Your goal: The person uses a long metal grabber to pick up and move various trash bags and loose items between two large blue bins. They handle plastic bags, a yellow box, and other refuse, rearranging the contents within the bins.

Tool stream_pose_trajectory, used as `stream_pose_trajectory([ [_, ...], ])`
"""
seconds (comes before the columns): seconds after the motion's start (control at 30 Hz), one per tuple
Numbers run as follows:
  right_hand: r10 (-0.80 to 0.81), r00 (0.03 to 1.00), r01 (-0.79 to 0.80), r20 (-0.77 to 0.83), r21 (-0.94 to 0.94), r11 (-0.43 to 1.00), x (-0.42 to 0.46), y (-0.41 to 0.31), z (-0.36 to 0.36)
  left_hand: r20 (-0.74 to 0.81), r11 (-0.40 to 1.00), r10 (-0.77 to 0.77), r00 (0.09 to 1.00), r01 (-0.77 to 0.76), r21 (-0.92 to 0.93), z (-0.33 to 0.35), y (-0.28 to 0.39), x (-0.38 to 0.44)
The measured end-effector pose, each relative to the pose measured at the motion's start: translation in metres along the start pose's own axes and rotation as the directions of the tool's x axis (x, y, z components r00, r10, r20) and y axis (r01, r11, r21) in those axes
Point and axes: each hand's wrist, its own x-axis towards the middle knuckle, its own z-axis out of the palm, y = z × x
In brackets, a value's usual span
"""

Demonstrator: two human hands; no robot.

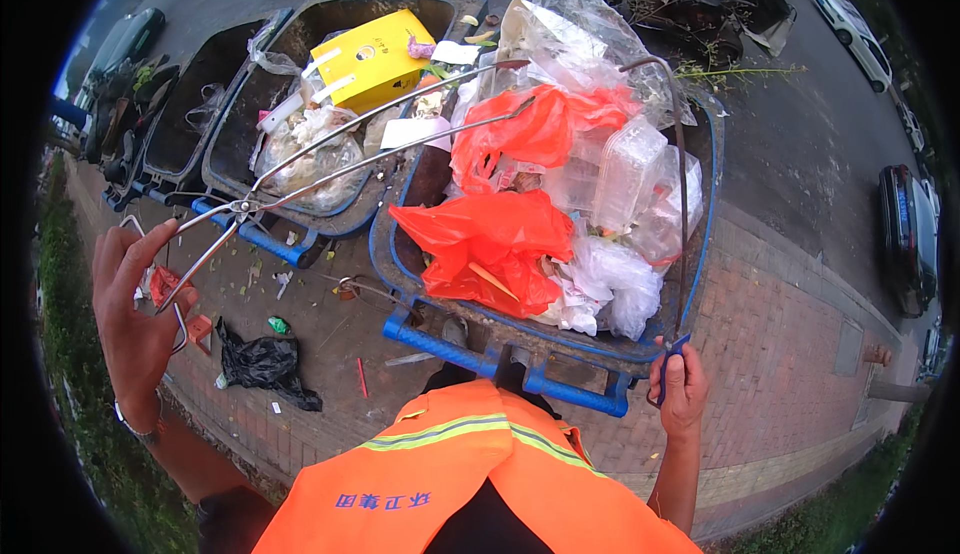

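Observation:
My left hand (135,314) holds the handles of long metal litter tongs (243,207), whose parted jaws reach over the red plastic bags in the nearest bin. In my right hand (681,389) is the blue handle of a hooked metal rod (681,179); its bent end rests among clear plastic at the bin's far side. The nearest wheeled bin (382,246) is heaped with a red plastic bag (487,246), clear plastic containers (628,171) and white film. A yellow paper box (379,59) lies on bagged rubbish in the bin beside it.
Another open bin (199,111) stands at the left. Dark debris with dry twigs (697,6) lies beyond the nearest bin. A black plastic bag (262,366) and small litter are on the paving by my feet. Cars (904,231) stand along the road at the right.

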Motion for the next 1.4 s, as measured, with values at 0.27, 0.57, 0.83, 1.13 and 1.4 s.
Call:
stream_pose_trajectory([
  [0.27, -0.017, 0.997, 0.03, -0.07, 0.186, 0.982, -0.042, 0.029, 0.05, 0.194, 0.993, 0.0, 0.981, 0.022, -0.112, -0.022, -0.007, -0.001],
  [0.57, -0.092, 0.977, 0.091, -0.191, -0.018, 0.996, -0.03, 0.05, 0.048, 0.475, 0.991, 0.065, 0.877, -0.003, -0.132, 0.025, -0.011, -0.014],
  [0.83, -0.363, 0.885, 0.176, -0.293, -0.511, 0.841, -0.015, 0.079, 0.06, 0.149, 0.967, -0.042, 0.988, 0.002, 0.256, 0.093, -0.068, 0.024],
  [1.13, -0.513, 0.844, 0.227, -0.157, -0.762, 0.606, -0.023, 0.063, 0.061, 0.139, 0.992, 0.053, 0.989, -0.069, 0.109, 0.066, -0.064, 0.081],
  [1.4, 0.19, 0.906, 0.112, 0.379, -0.645, 0.756, 0.015, -0.091, 0.066, 0.088, 0.99, 0.079, 0.993, -0.088, 0.111, 0.004, -0.124, 0.052],
])
